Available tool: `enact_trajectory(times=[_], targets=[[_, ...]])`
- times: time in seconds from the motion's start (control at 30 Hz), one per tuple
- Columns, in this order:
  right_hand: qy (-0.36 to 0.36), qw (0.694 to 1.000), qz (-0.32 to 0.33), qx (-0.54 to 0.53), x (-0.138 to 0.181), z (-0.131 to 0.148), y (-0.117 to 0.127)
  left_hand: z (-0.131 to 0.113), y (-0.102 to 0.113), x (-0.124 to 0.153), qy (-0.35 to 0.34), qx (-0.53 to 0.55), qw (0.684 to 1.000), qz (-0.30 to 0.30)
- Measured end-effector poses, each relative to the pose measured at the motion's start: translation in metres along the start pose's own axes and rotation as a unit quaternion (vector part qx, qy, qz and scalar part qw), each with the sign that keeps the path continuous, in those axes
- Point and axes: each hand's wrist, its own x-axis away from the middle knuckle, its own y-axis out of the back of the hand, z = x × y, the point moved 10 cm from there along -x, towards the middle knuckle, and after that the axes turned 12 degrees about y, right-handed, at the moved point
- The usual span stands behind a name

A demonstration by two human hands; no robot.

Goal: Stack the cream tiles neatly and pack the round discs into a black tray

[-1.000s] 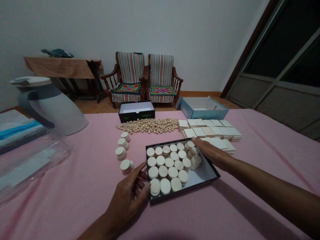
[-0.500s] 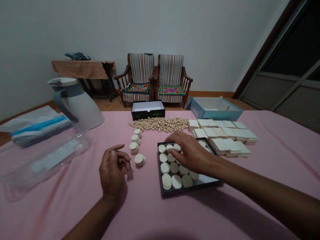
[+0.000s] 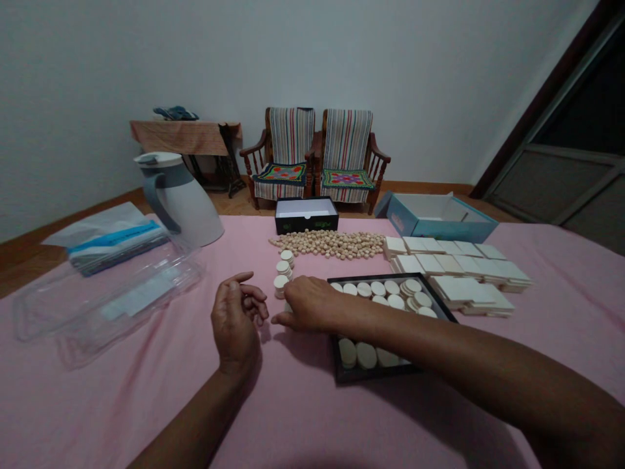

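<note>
My right hand (image 3: 306, 306) reaches across to the left of a black tray (image 3: 385, 375) filled with pale wooden discs (image 3: 385, 290). Its fingers curl down over the nearest stack of loose discs; only a sliver of that stack shows at the knuckles. Three more short disc stacks (image 3: 282, 268) stand in a line just beyond it on the pink cloth. My left hand (image 3: 237, 318) rests beside it on its edge, fingers loosely bent and apart, with nothing in them.
Behind lie a heap of small wooden pieces (image 3: 332, 244), rows of pale rectangular tiles (image 3: 459, 273), an open black box (image 3: 306, 215) and an open blue box (image 3: 439, 218). A white jug (image 3: 180, 205) and clear plastic packaging (image 3: 112, 299) sit left. Two striped armchairs (image 3: 317, 156) stand behind.
My left hand let go of the tray's corner and drew back. My right hand crossed from the tray's far right side, over the discs, to the loose stack left of the tray.
</note>
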Motion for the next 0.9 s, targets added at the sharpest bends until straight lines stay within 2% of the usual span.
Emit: enact_trajectory(times=[0.1, 0.2, 0.3, 0.43, 0.6, 0.9], targets=[[-0.026, 0.998, 0.041, -0.04, -0.011, -0.007, -0.002, -0.001, 0.001, -0.001, -0.005, 0.0, 1.0, 0.003], [-0.039, 0.986, 0.136, -0.087, -0.016, -0.015, -0.013, 0.0, 0.002, -0.002, -0.006, -0.002, 1.0, 0.0], [-0.052, 0.961, 0.211, -0.169, -0.016, -0.023, -0.029, 0.001, 0.002, -0.003, -0.002, -0.002, 1.0, -0.002], [-0.069, 0.931, 0.242, -0.266, -0.02, -0.032, -0.05, 0.002, 0.001, -0.003, 0.001, -0.002, 1.0, 0.001], [-0.056, 0.914, 0.274, -0.295, -0.024, -0.035, -0.066, 0.002, 0.001, -0.003, 0.001, -0.006, 1.0, 0.003], [-0.007, 0.928, 0.279, -0.248, -0.028, -0.033, -0.059, 0.003, -0.001, -0.002, -0.001, -0.015, 1.0, 0.006]])
